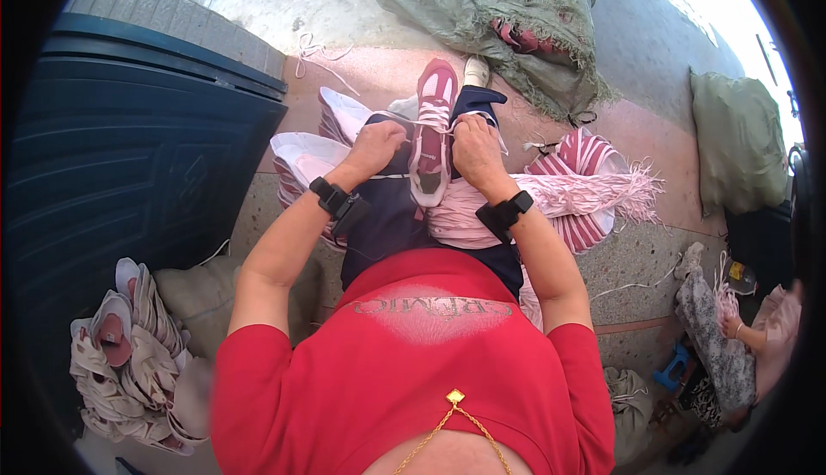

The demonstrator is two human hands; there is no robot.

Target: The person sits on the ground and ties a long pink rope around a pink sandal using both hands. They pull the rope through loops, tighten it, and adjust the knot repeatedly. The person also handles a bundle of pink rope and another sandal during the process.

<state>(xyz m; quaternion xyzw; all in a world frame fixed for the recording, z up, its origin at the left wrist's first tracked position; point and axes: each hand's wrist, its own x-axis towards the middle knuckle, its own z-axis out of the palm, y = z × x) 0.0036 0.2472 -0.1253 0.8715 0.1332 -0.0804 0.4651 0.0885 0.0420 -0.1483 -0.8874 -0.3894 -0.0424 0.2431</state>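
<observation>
A maroon and white shoe upper lies lengthwise over my lap, its toe end turned away from me. A pale shoelace runs through its upper part, with lengths reaching out to both sides. Left of the shoe, my left hand is closed with its fingers pinched on the lace. On the other side my right hand pinches the lace close to the shoe's edge. Beside my right wrist a thick bundle of pink laces lies across my leg.
Nested shoe uppers lie at my left, and striped ones at right. More uppers are heaped at lower left, near a dark blue door. Green sacks stand ahead and right. Another person's hand shows far right.
</observation>
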